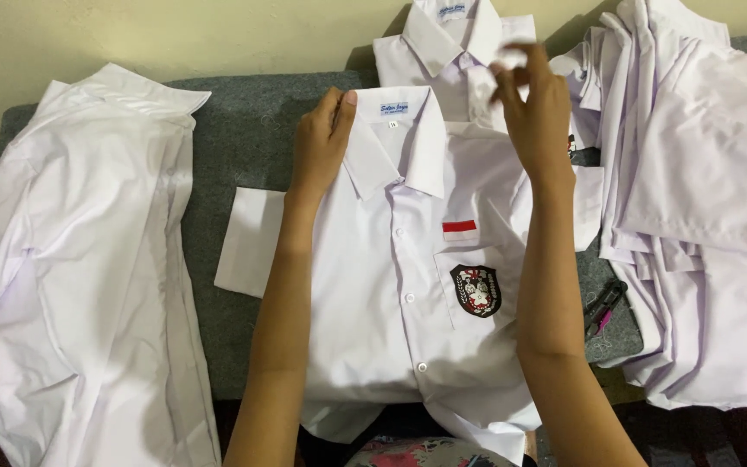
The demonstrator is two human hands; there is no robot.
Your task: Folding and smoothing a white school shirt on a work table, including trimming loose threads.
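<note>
Two bare forearms rise from the near edge, one on each side of a white school shirt [408,259] laid face up on a grey padded surface [235,138]. Nearest the viewer, a patch of floral fabric [417,451] shows just under the shirt's lower hem.

Shirt: buttoned, long axis running near to far, collar at the far end, hem toward the viewer. Chest pocket carries a black shield-shaped badge [475,290]; a small red-and-white strip [459,228] sits just above it. One short sleeve lies spread flat to the left.

Left hand [322,143]: palm down, fingers straight and together, resting flat on the left collar wing and shoulder; pressing, not clenched.

Right hand [533,108]: raised above the right shoulder of the shirt, fingers curled together at the tips. They may be pinching a fold of white cloth, but blur and matching white prevent a firm reading.

Beside the right forearm: a small dark tool with a pink part [605,307] on the grey surface, kind unclear.

Left of the surface: a loose white shirt [88,259], crumpled, lengthwise near to far.

Right: a heap of white shirts [702,199], overlapping and unfolded.

Farthest: a second collared white shirt [456,52], folded, touching the first shirt's collar, against a pale wall [175,35].
</note>
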